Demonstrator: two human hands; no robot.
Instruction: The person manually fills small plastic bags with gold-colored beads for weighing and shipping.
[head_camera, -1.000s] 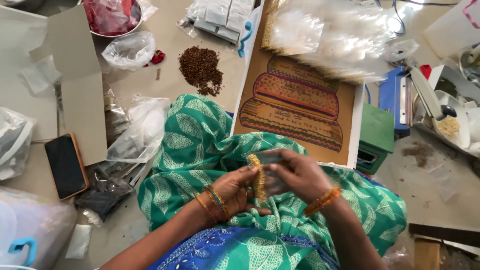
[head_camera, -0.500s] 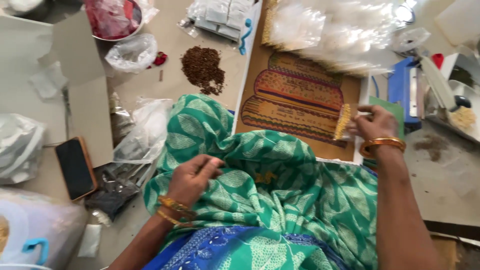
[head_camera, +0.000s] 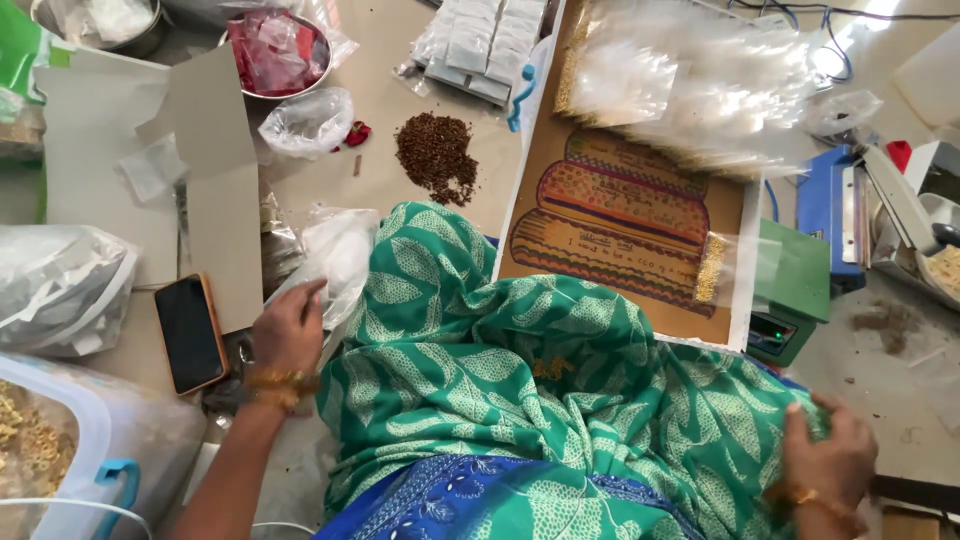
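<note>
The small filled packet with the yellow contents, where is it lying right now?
In the head view the small filled packet lies on the right edge of the printed brown board, beside the green sealing machine. Neither hand touches it.

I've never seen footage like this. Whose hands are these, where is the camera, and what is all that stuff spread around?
There is no machine here: a person wears a camera on the head, so you look down over their lap, covered in green patterned cloth, at their own two hands. The left hand reaches towards a clear plastic bag beside a dark phone. The right hand rests on the cloth at the knee. Neither hand holds anything that I can see. Ahead lies a brown printed board with a small filled packet on it and a heap of empty clear bags at its far end. There is also a pile of dark brown seeds and a green and blue sealing machine.
</note>
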